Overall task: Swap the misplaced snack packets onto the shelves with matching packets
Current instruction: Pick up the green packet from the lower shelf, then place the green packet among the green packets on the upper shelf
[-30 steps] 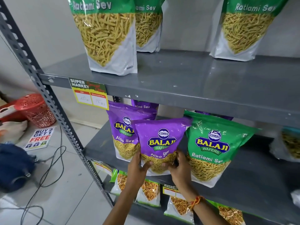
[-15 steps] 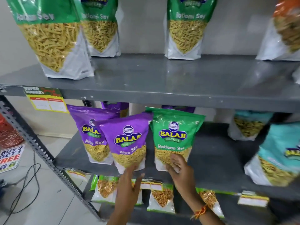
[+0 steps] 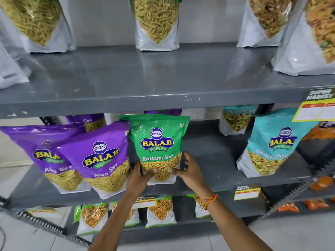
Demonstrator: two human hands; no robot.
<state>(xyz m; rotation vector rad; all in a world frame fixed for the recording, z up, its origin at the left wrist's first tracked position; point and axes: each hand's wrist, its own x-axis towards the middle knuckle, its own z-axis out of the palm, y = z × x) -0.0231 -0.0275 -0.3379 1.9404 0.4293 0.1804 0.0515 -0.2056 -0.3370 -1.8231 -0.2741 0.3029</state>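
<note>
A green Ratlami Sev packet (image 3: 157, 142) stands on the middle shelf (image 3: 213, 156), among purple ones. My left hand (image 3: 140, 175) grips its lower left corner and my right hand (image 3: 188, 170) grips its lower right edge. Two purple Aloo Sev packets (image 3: 101, 156) (image 3: 45, 154) lean just to its left, and more purple packets stand behind. On the top shelf (image 3: 145, 87) stand Ratlami Sev packets (image 3: 156, 22) showing yellow sev.
Teal Khatta Mitha packets (image 3: 272, 142) stand on the middle shelf at the right. Mixed-snack packets (image 3: 308, 37) occupy the top shelf's right end. Small green packets (image 3: 161, 211) fill the bottom shelf. Yellow price tags (image 3: 315, 105) hang on shelf edges.
My hands let go of the front purple Aloo Sev packet and shifted right onto the green Ratlami Sev packet. The view has swung to the right along the shelves.
</note>
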